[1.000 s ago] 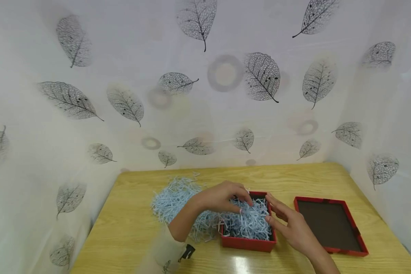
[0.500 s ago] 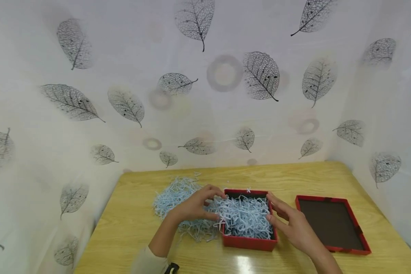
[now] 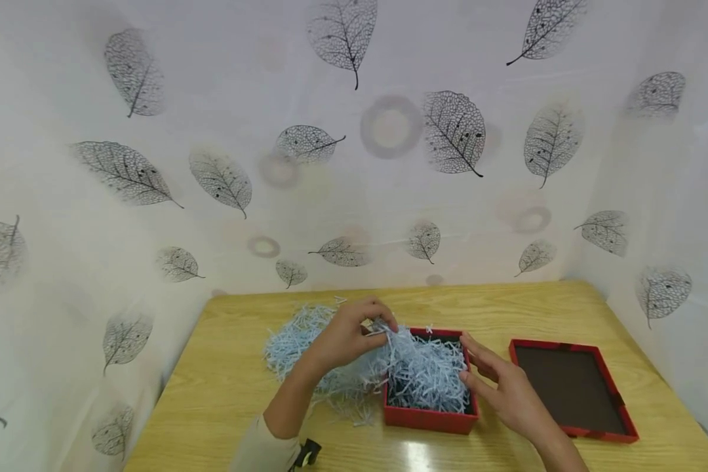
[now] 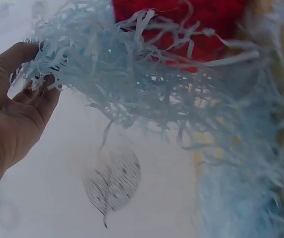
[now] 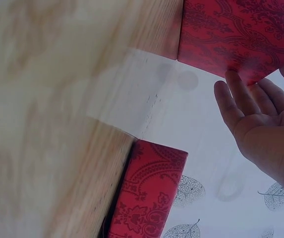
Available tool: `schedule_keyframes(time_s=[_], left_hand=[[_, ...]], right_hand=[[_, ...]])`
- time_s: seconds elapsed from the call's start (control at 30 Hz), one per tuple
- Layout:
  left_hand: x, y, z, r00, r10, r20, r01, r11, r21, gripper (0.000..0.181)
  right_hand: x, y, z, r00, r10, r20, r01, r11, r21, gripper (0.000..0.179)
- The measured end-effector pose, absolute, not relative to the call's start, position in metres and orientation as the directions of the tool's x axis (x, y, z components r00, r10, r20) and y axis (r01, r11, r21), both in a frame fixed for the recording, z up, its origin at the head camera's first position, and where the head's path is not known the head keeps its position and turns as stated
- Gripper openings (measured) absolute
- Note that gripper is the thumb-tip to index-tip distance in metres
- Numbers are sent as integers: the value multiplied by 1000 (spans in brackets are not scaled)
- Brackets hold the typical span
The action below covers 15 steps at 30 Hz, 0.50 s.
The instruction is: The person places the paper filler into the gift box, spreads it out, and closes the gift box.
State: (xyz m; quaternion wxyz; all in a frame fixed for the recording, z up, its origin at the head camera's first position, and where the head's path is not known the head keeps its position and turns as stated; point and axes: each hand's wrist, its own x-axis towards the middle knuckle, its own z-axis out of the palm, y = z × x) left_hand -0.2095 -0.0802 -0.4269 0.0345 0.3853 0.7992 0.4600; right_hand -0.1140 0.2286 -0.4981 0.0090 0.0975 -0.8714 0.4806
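A red box (image 3: 429, 420) stands on the wooden table, filled with light blue shredded paper (image 3: 427, 377). My left hand (image 3: 348, 334) pinches a tuft of the shredded paper (image 4: 127, 84) and holds it lifted just left of the box's far left corner. More shreds lie in a pile (image 3: 297, 341) on the table to the left. My right hand (image 3: 498, 387) rests with straight fingers against the box's right side (image 5: 241, 37), holding nothing.
The red box lid (image 3: 572, 390) lies upside down to the right, its dark inside facing up; its patterned side (image 5: 149, 198) shows in the right wrist view. Leaf-printed white curtains (image 3: 389, 131) close off the back and both sides. The table's front edge (image 3: 419, 459) is near me.
My left hand left the box, reached into the pile at its left, and now lifts a tuft of shreds upward. The right hand stayed by the box's right side.
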Motion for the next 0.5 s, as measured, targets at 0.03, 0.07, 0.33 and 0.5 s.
schedule_keyframes(time_s=[0.03, 0.07, 0.33, 0.5], left_hand=[[-208, -74, -422, -701, 643, 308, 583, 268, 767, 24], [-205, -66, -417, -702, 641, 311, 577, 256, 776, 23], [-201, -10, -442, -668, 733, 128, 511, 327, 795, 20], [-202, 10, -471, -601, 795, -87, 540, 484, 689, 23]], right_hand=[[-114, 229, -498, -981, -161, 110, -179, 518, -836, 68], [-114, 230, -498, -981, -161, 111, -180, 517, -837, 68], [-114, 231, -499, -979, -168, 115, -186, 508, -841, 68], [-113, 231, -500, -978, -173, 116, -189, 507, -841, 67]])
